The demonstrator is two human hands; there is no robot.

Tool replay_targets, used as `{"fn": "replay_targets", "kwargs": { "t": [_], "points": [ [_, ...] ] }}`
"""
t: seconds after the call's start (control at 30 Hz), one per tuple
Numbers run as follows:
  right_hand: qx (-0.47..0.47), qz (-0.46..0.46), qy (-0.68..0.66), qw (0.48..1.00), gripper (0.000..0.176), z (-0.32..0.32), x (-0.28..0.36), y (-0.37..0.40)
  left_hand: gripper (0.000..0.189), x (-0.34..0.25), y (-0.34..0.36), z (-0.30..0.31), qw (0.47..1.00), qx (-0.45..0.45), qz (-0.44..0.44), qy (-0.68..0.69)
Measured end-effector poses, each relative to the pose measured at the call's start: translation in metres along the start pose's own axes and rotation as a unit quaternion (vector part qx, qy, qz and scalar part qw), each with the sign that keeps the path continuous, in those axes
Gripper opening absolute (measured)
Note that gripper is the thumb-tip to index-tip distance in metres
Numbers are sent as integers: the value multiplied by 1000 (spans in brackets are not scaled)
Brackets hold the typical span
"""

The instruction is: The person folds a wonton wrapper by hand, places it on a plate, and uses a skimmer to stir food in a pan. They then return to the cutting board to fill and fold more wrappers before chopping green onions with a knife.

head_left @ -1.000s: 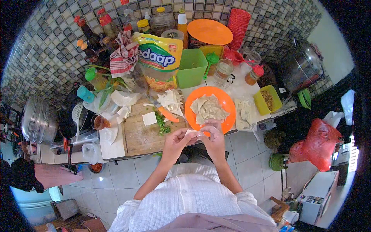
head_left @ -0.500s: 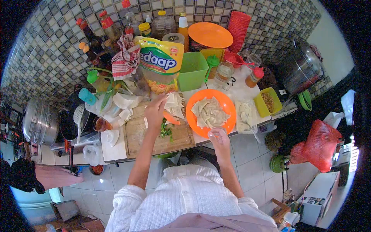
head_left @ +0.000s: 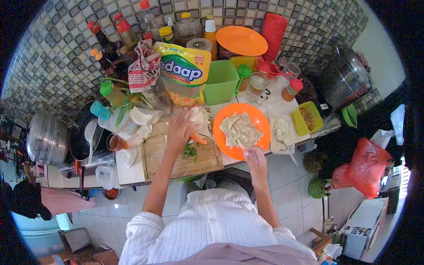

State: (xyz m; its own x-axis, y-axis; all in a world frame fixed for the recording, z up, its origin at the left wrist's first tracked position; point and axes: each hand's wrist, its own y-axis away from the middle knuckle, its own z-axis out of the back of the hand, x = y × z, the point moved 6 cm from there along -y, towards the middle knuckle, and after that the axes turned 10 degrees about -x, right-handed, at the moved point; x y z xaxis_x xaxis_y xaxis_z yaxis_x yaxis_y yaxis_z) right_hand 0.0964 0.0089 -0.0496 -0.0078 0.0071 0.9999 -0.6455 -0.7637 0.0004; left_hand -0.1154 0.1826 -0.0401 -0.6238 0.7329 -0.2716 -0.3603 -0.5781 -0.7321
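My left hand (head_left: 179,128) is over the wooden cutting board (head_left: 161,161), fingers stretched toward a stack of pale, thin wrapper sheets (head_left: 201,119). Beside it on the board lie an orange carrot piece (head_left: 198,138) and chopped green leaves (head_left: 190,151). My right hand (head_left: 257,162) is at the near rim of an orange plate (head_left: 263,126), its fingers drawn together around something pale and see-through that I cannot make out. Folded, filled-looking wrappers (head_left: 240,129) are piled on the plate.
Right of the plate stands a clear tray with a spoon (head_left: 282,136), then a yellow-green container (head_left: 308,117). Behind are a noodle packet (head_left: 184,73), a green box (head_left: 221,81) and a glass (head_left: 256,88). A cup of brown liquid (head_left: 117,142) and a wok (head_left: 83,137) are left.
My left hand has shifted slightly right and its fingers have spread more. My right hand has moved slightly right and its fingers have drawn closer together.
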Motion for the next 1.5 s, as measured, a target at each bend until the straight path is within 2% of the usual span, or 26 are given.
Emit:
{"fn": "replay_targets", "kwargs": {
  "t": [0.03, 0.07, 0.13, 0.27, 0.33, 0.37, 0.43, 0.47, 0.53, 0.57, 0.63, 0.77, 0.87, 0.93, 0.97, 1.03, 1.17, 1.23, 1.37, 1.4, 1.43, 1.47, 1.5],
  "points": [
    [-3, 4, 7, 1000, 12, 1, 0, -1, 27, 9, 3, 10, 996, -38, 79, 31],
    [-1, 3, 7, 1000, 12, 2, 1, -1, 27, 8, 6, 19, 996, -38, 81, 28],
    [1, 2, 9, 1000, 13, 5, 3, -3, 27, 30, 23, 42, 960, -56, 246, 121],
    [-9, 17, 15, 1000, 14, 14, -4, -8, 29, 63, 60, 56, 966, 3, 254, 43],
    [-23, 5, 9, 1000, 15, 18, -7, -11, 34, 66, 65, 52, 963, 86, 256, 26],
    [-20, 6, 8, 1000, 15, 19, -9, -12, 34, 62, 62, 54, 962, 84, 257, 24],
    [-21, 15, 31, 999, 16, 23, -13, -14, 41, 49, 56, 51, 964, 144, 216, -60],
    [-21, 15, 32, 999, 16, 24, -13, -15, 41, 51, 59, 47, 964, 144, 216, -59],
    [-39, 6, 10, 999, 16, 27, -12, -15, 44, 49, 62, 38, 977, 133, 146, -75],
    [-42, 6, 11, 999, 16, 29, -11, -15, 44, 46, 59, 38, 978, 133, 145, -73],
    [-57, -25, -5, 998, 11, 36, -12, -13, 40, 45, 54, 38, 971, 141, 187, -52],
    [-83, -22, -4, 996, 13, 55, -26, -9, 36, 54, 61, 32, 979, 109, 169, -19],
    [-112, -65, -52, 990, 17, 71, -44, -4, 37, 54, 61, 32, 973, 108, 205, 9],
    [-228, -125, -139, 955, 26, 90, -55, 3, 39, 54, 61, 35, 972, 87, 216, 12],
    [-234, -125, -138, 954, 26, 97, -61, 2, 39, 55, 62, 33, 973, 91, 214, 17],
    [-323, -150, -238, 903, 34, 120, -86, 1, 39, 63, 67, 27, 948, 92, 289, 93],
    [-385, -148, -282, 866, 34, 147, -95, -7, 38, 61, 66, 24, 933, 130, 321, 100],
    [-354, -66, -264, 895, 32, 152, -80, -15, 39, 68, 70, 19, 940, 125, 296, 112],
    [-315, -29, -245, 916, 28, 161, -81, -31, 38, 71, 73, 16, 942, 157, 286, 79],
    [-331, 13, -101, 938, 25, 157, -59, -30, 37, 72, 72, 19, 936, 138, 316, 70],
    [-339, 53, 46, 938, 23, 154, -43, -31, 36, 72, 71, 22, 929, 118, 346, 61],
    [-343, 53, 47, 937, 23, 156, -43, -35, 36, 67, 67, 24, 929, 120, 344, 64],
    [-313, 167, 178, 918, 22, 150, -28, -37, 33, 58, 58, 31, 942, 96, 319, 34]
  ]
}}
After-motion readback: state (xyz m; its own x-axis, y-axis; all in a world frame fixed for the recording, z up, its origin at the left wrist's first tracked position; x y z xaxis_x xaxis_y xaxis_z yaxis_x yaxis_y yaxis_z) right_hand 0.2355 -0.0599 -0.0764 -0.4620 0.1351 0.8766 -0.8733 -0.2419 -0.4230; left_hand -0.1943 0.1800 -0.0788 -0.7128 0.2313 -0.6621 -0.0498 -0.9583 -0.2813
